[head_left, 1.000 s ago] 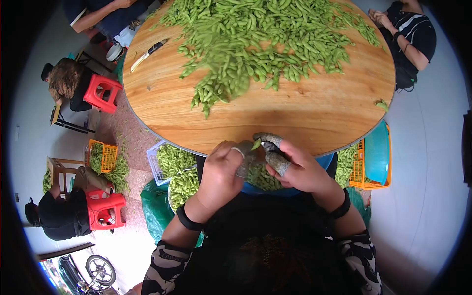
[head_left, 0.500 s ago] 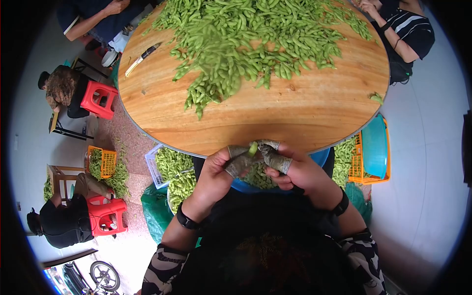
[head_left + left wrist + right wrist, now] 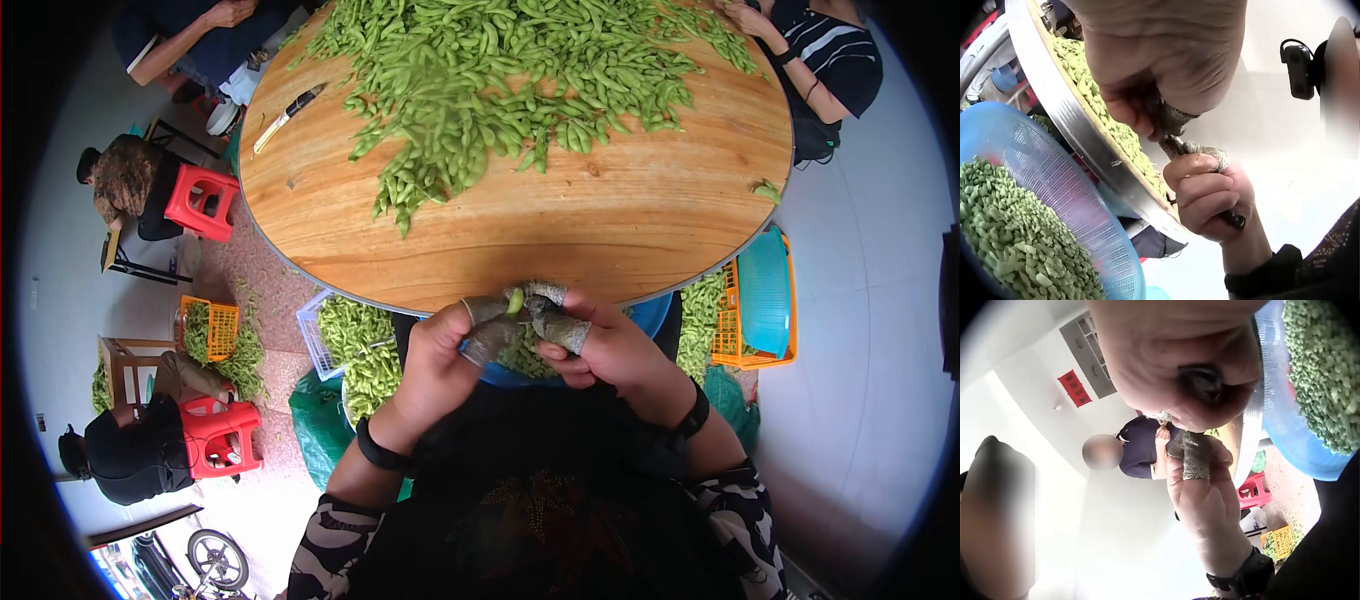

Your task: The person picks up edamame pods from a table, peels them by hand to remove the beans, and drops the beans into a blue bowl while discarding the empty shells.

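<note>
In the head view my left hand (image 3: pixel 438 350) pinches a green soybean pod (image 3: pixel 515 300) between thumb and forefinger, both wrapped in grey tape. My right hand (image 3: pixel 622 352), its thumb and forefinger also taped, meets it at the pod. The right hand's fingers curl round a small dark-handled knife (image 3: pixel 1202 382); its butt end shows in the palm, and the blade is mostly hidden between the hands. From the left wrist, the knife's handle end sticks out below the curled fingers. Beneath both hands sits a blue mesh basket (image 3: pixel 1125 250) heaped with green pods.
A large heap of pods (image 3: pixel 520 80) covers the far part of the round wooden table (image 3: pixel 600 230). Another knife (image 3: pixel 290 115) lies at its left. Crates of pods, including an orange crate (image 3: pixel 728 340), stand on both sides. Other people sit around, some on red stools (image 3: pixel 222 435).
My hands have closed in on each other around the pod, the left fingertips turning. The head view has shifted slightly; in the last half second the hands barely move.
</note>
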{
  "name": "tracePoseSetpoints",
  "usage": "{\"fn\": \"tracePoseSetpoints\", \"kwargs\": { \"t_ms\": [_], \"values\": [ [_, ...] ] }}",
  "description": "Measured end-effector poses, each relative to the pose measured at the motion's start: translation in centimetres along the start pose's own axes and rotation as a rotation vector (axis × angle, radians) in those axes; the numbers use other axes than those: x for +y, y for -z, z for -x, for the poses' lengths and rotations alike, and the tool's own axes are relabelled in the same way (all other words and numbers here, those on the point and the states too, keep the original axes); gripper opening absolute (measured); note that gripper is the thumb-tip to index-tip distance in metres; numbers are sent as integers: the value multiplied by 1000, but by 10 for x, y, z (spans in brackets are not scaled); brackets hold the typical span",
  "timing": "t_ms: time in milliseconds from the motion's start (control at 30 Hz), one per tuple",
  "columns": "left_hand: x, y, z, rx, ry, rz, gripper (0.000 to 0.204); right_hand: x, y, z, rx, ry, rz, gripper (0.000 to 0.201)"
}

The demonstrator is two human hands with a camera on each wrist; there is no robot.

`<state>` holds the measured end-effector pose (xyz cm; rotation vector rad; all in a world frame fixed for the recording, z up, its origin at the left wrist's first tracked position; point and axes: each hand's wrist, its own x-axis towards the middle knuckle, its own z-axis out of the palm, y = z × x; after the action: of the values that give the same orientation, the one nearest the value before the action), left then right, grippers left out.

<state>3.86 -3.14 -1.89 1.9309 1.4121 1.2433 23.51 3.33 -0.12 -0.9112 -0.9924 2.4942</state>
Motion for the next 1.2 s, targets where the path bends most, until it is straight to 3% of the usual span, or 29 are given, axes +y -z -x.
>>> {"fn": "tracePoseSetpoints", "kwargs": {
  "t_ms": [67, 100, 167, 200, 267, 300, 367, 400, 467, 533, 600, 667, 700, 767, 867, 900, 933, 967, 1000, 1033, 1067, 1200],
  "values": [
    [-9, 3, 9, -114, 563, 939, 20, 1, 2, 0, -33, -76, -119, 32],
    [-10, 5, 10, -115, 565, 939, 20, 2, 2, 2, -77, -100, -201, 32],
    [-11, 6, 11, -144, 726, 1305, 17, 2, 0, 5, -120, -125, -286, 31],
    [-9, 5, 11, -145, 728, 1305, 17, -1, -2, 6, -79, -113, -240, 31],
    [-4, 4, 7, -163, 650, 785, 20, 1, -2, 7, -36, -101, -194, 30],
    [-3, 3, 6, -162, 652, 786, 20, 5, 0, 6, -7, -36, -42, 30],
    [-3, 4, 0, -153, 17, -81, 26, 8, -1, 7, 22, 30, 109, 30],
    [-1, 5, -2, -153, 17, -81, 26, 8, -3, 9, 51, 79, 205, 30],
    [5, 5, -7, -138, -141, -511, 29, 9, -4, 9, 79, 130, 303, 31],
    [4, -1, -7, -95, -160, -515, 28, 13, -1, 7, 124, 243, 414, 30],
    [1, -10, -5, -55, -178, -516, 27, 15, 2, 5, 137, 248, 411, 31],
    [-2, -17, -1, -31, 20, -256, 24, 16, 2, 5, 148, 248, 409, 33],
    [-6, -15, 1, -31, 20, -256, 24, 16, 1, 4, 135, 235, 327, 34],
    [-13, -6, 5, -218, 719, 951, 17, 14, 3, 5, 123, 219, 246, 36],
    [-6, 0, 2, -277, 685, 818, 12, 10, 10, 5, 33, 127, 145, 36],
    [0, -1, 0, -275, 684, 818, 12, 13, 10, -1, 185, 431, 520, 36],
    [7, -4, -2, -250, 609, 631, 9, 14, 10, -5, 339, 736, 895, 35],
    [11, -6, -3, -223, 530, 445, 14, 13, 10, -7, 340, 738, 898, 35],
    [9, -7, -1, -221, 526, 446, 14, 11, 9, -10, 360, 794, 1090, 35],
    [6, -8, 2, -242, 386, 288, 11, 9, 7, -12, 378, 847, 1283, 34],
    [5, -8, 3, -256, 246, 129, 9, 8, 5, -11, 394, 768, 1363, 32],
    [10, 2, 5, -410, 213, 37, 10, 17, -5, -9, 453, 667, 1556, 28]
  ]
}}
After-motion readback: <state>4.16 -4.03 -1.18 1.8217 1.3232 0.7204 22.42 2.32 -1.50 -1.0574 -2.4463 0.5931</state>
